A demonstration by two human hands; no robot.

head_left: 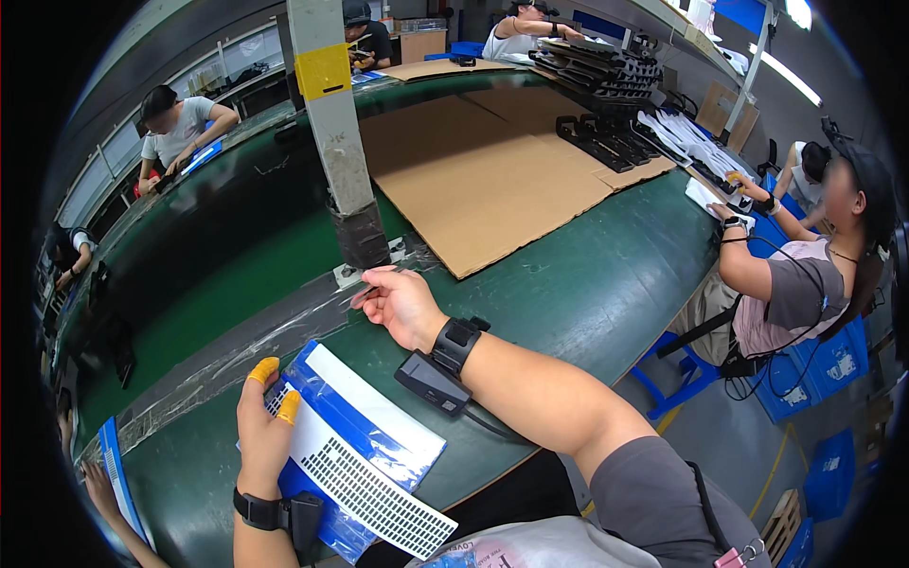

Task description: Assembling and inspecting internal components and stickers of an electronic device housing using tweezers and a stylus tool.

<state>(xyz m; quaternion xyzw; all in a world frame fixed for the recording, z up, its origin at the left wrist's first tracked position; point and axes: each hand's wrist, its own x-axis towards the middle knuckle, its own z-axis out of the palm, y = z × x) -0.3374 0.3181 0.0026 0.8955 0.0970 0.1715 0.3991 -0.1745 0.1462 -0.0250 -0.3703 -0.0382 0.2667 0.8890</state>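
My left hand (264, 428), with yellow finger covers on thumb and forefinger, grips the upper end of a curved white slotted panel (370, 489). The panel slants down toward my lap, with blue film showing along its edge. Under and beside it on the bench lies a white piece with a blue film border (377, 401). My right hand (401, 309) is farther forward, close to the foot of the post. Its fingers are curled together at something thin and small that I cannot make out. Both wrists wear black straps with small boxes.
A grey post (333, 142) with a yellow band rises from the green bench (578, 275). Beyond lies a cardboard sheet (473, 180) with black parts (611, 142) on it. A co-worker (805, 256) sits at right near blue crates (833, 364). Others work across the bench.
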